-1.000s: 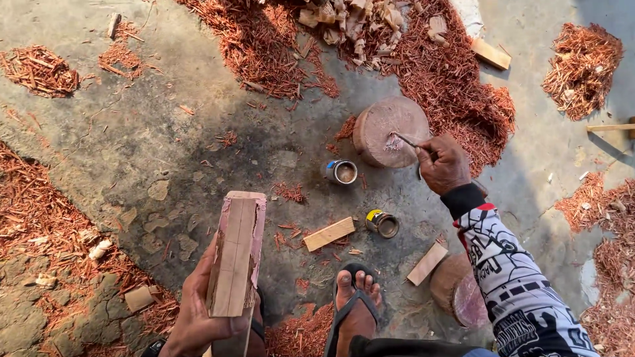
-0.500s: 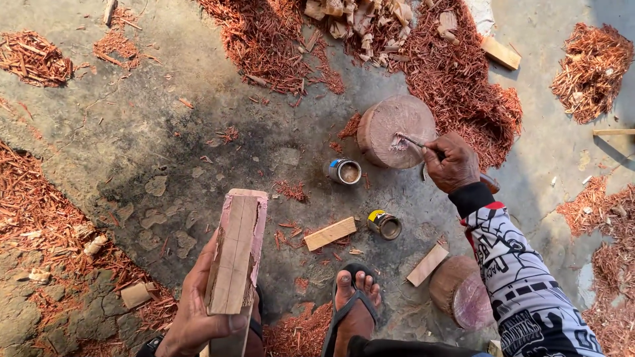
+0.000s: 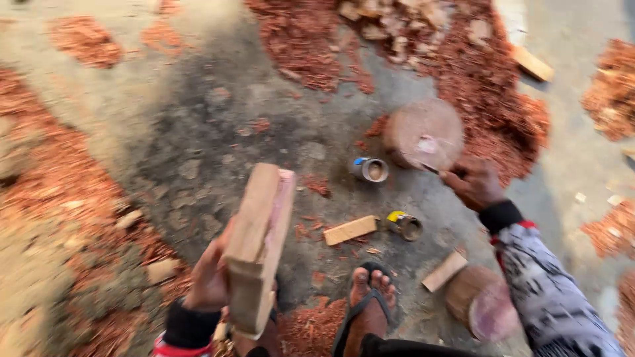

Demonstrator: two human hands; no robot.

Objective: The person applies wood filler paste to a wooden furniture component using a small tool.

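Pale wood, a long rectangular block [image 3: 256,246], stands tilted at six o'clock, the left hand [image 3: 210,277] wrapped round its lower edge. Two small open tins [image 3: 369,169] lie at centre. At two o'clock the right hand [image 3: 473,182] is closed on what looks, through blur, like a thin tool touching the round log stump [image 3: 423,132].

Wooden block [image 3: 256,248], in the left hand's [image 3: 210,281] grip: raw sawn wood, matt, pale tan, one face pinkish. Round log stump [image 3: 423,132] at 1 o'clock: rough cut wood, matt, scarred top. Floor [image 3: 198,132]: grey concrete, rough and pitted (dusty). Shavings [image 3: 489,86] at 12 o'clock: reddish wood, fibrous. Two small cans [image 3: 369,169]: metal, faint sheen. Sandal [image 3: 360,307] at 6 o'clock: dark rubber-like strap, matt. Right sleeve [image 3: 549,297]: printed cloth.
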